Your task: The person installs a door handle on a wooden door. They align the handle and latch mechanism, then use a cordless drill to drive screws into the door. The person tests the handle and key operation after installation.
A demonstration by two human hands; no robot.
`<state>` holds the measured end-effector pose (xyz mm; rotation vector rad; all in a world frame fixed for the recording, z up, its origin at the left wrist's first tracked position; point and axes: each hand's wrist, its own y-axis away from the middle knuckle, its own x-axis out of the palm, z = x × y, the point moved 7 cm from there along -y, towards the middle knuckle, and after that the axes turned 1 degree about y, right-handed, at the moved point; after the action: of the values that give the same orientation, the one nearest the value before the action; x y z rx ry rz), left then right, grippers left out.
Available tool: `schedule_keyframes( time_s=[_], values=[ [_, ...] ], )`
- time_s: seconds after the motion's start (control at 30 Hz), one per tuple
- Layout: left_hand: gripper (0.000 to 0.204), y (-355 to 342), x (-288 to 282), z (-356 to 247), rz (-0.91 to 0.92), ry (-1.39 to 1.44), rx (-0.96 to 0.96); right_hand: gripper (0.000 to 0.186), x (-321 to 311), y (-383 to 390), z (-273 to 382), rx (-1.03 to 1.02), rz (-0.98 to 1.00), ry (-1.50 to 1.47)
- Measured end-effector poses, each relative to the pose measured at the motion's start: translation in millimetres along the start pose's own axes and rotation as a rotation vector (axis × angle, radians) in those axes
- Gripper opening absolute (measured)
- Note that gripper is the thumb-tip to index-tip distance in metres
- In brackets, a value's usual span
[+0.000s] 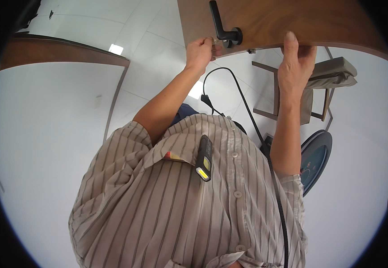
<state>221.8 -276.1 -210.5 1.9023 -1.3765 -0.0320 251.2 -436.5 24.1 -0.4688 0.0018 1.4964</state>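
Note:
A brown wooden door [274,20] spans the top of the head view, with a black lever handle [223,33] mounted near its edge. My left hand [199,54] is closed at the lock cylinder [227,43] beside the handle. Its thumb and fingertips pinch a small piece that looks like a key [215,41], mostly covered by the fingers. Farther right, my right hand [295,64] grips the door's edge. The thumb lies on the door's face, while the other fingers go behind it, partly hidden. A latch piece [251,51] shows on the door edge between both hands.
Beyond the door edge stands a chair [332,73] with a brown-grey cushion. A round dark-rimmed object [317,158] is at the right by a white wall. A black cable [243,89] hangs before me. A small lit lamp [204,158] is clipped to my striped shirt [167,210].

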Motion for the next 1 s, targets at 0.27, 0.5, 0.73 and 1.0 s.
schedule_keyframes(
  time_s=[0.27,0.5,0.73,1.0],
  values=[
    [0.027,-4.2,2.5,8.7,0.041,-0.009,-0.007,0.047,-6.4,1.9,-7.6,0.036,-0.019,0.062],
    [0.029,-24.2,5.9,2.6,0.142,-0.133,-0.058,0.042,-8.8,-2.7,-13.7,0.016,-0.002,0.028],
    [0.031,-41.7,34.0,1.3,0.285,-0.399,0.020,0.041,-9.8,-1.9,-17.5,-0.057,0.013,-0.067],
    [0.034,-48.4,27.8,2.4,0.290,-0.722,0.354,0.055,-17.3,0.8,-19.4,0.014,0.039,-0.079]
  ],
)
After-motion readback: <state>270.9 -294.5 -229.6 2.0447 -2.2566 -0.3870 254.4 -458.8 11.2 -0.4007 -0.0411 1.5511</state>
